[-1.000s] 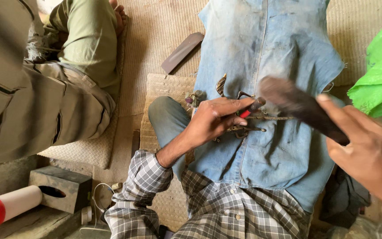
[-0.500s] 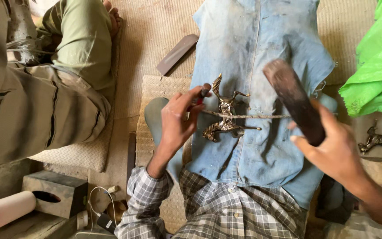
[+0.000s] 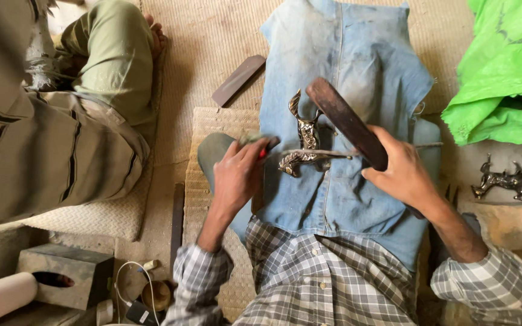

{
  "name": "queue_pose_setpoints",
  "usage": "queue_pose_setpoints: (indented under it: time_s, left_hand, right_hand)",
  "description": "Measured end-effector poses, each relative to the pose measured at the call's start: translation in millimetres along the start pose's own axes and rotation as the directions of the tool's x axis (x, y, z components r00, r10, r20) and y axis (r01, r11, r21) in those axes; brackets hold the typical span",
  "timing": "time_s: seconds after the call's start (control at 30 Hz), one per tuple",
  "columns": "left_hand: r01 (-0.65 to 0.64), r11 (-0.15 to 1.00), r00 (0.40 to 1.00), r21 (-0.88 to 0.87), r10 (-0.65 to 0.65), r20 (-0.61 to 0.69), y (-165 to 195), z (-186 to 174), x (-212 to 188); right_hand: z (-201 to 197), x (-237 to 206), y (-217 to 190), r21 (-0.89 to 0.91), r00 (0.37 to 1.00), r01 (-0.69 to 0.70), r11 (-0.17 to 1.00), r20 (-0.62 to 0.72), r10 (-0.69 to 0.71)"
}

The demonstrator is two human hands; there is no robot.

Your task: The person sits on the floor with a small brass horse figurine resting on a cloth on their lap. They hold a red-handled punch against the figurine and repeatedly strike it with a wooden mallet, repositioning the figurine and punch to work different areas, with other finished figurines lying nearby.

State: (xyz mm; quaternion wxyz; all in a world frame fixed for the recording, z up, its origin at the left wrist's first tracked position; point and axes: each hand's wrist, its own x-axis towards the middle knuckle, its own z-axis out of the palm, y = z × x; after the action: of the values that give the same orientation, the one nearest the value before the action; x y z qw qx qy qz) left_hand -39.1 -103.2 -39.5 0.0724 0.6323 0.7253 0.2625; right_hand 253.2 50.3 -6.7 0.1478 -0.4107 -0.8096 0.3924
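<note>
A brass figure is seen at the centre of the frame, lying on a faded denim cloth spread over the lap. The left hand is closed around a small red-handled tool, its tip held against the figure's left end. The right hand is wrapped tightly around a dark flat wooden bar, which slants up and to the left, its upper end just beside the figure. A thin rod runs from the figure toward the right, passing behind the right hand.

At the right edge another brass figure lies on the floor, below a green plastic sheet. A dark flat strip lies on the mat in the upper middle. At the upper left another person's bent leg is seen. A grey block is seen at the lower left.
</note>
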Motion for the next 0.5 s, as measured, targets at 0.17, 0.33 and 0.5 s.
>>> queue_pose_setpoints:
  time_s: [0.17,0.33,0.5]
  left_hand:
    - [0.259,0.965,0.966,-0.036,-0.259,0.027,-10.9,-4.2,-23.4]
    - [0.193,0.981,0.97,-0.028,-0.195,-0.142,-0.5,-0.3,-9.7]
    - [-0.158,0.825,0.966,-0.543,0.015,-0.257,20.3,1.5,19.1]
  right_hand:
    - [-2.5,-15.0,1.0,-0.015,0.999,0.02,1.0,-0.032,-0.02]
    - [-2.6,-20.0,4.9,-0.027,0.996,-0.052,0.998,-0.078,0.05]
    - [-10.1,-26.4,16.7,0.052,0.996,-0.039,0.998,-0.076,0.043]
